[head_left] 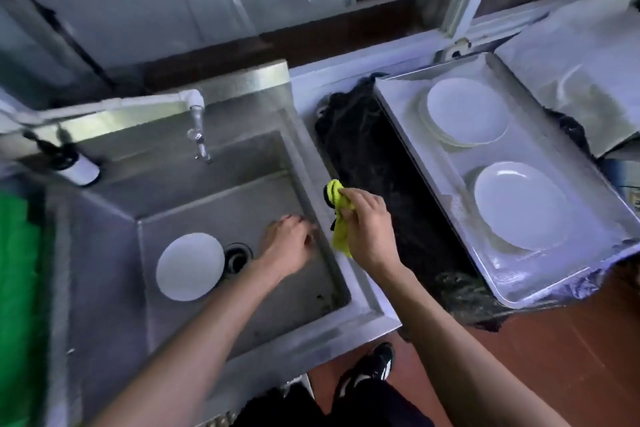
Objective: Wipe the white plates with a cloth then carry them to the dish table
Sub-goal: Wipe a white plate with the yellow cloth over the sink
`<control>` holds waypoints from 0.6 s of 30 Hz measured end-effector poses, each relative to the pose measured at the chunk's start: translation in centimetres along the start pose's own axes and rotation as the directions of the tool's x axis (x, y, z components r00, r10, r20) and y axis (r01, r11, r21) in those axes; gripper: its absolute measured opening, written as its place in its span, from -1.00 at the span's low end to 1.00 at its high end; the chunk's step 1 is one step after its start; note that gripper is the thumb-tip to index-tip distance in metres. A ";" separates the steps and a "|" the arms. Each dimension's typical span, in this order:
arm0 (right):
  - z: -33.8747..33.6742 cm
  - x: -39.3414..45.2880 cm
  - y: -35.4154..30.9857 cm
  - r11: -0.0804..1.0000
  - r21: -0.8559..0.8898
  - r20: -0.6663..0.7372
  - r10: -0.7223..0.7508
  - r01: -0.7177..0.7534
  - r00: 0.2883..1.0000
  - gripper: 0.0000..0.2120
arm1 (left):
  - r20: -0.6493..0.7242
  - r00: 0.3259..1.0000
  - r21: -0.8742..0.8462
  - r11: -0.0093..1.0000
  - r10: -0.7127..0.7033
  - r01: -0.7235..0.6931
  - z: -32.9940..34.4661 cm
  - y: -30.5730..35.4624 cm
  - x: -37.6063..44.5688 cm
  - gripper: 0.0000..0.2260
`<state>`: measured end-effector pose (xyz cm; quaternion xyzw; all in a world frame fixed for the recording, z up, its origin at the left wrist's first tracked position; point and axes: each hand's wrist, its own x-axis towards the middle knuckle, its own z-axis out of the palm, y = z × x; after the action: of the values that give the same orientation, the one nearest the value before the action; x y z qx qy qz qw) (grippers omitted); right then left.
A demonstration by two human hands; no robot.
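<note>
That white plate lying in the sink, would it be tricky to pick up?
Probably a bit. The white plate lies flat on the sink floor beside the drain, so fingers must get under its rim. It looks rigid and likely breakable, and may be slippery if wet. It seems unlikely to roll.

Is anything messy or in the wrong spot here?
Nothing is broken or spilled. One white plate lies alone in the sink, beside the drain, while the other plates sit in two slightly uneven stacks on the metal tray.
</note>
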<state>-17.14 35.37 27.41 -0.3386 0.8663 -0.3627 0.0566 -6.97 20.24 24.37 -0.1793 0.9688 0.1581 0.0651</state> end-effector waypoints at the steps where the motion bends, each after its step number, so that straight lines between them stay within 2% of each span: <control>1: 1.7 -0.1 -1.6 1.000 -0.004 0.029 -0.023 0.024 0.999 -0.68 | -0.002 0.999 -0.021 0.999 -0.044 0.044 -0.2 -2.2 -1.3 -0.74; 6: 10.2 -0.4 -9.4 0.993 -0.006 0.199 -0.114 0.117 0.973 -0.68 | -0.040 0.964 -0.171 0.953 -0.261 0.251 -0.4 -12.9 -7.6 -0.70; 11: 17.8 -1.0 -16.2 0.986 -0.005 0.338 -0.153 0.164 0.929 -0.68 | 0.007 0.918 -0.169 0.904 -0.397 0.392 0.6 -21.9 -13.1 -0.68; 16: 23.3 -1.5 -19.6 0.984 -0.019 0.433 -0.150 0.175 0.889 -0.67 | 0.062 0.864 -0.242 0.832 -0.500 0.499 1.9 -27.3 -16.7 -0.63; 18: 24.9 -1.6 -19.6 0.983 -0.023 0.464 -0.151 0.182 0.873 -0.67 | 0.095 0.826 -0.321 0.769 -0.555 0.553 2.7 -28.6 -17.2 -0.63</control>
<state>3.31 11.72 22.12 -0.4899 0.8073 -0.2468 0.2175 19.70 1.39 16.91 -0.4656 0.8315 0.2937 0.0745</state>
